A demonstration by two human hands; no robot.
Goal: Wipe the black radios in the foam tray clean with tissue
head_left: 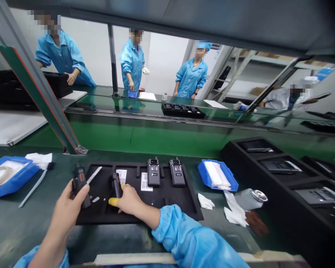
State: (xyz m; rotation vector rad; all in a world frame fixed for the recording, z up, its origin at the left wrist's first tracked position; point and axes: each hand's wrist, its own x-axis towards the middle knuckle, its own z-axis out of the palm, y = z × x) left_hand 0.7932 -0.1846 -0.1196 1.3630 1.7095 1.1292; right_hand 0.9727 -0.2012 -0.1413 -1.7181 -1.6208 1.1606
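A black foam tray (167,203) lies on the green bench in front of me. My left hand (68,208) is closed round a small black handheld device (80,183) at the tray's left edge. My right hand (128,199), with yellow finger cots, grips a second black device (115,185) standing on edge in a tray slot. Two more black devices (153,172) (177,172) lie flat in the tray's upper slots. A white label (146,182) lies between them and my right hand.
A blue tray with tape (8,176) sits at left, and a blue tray of white wipes (217,175) at right beside a metal can (249,197) and loose wipes. Black trays holding devices (284,167) stack at far right. Across the conveyor stand several people in blue coats.
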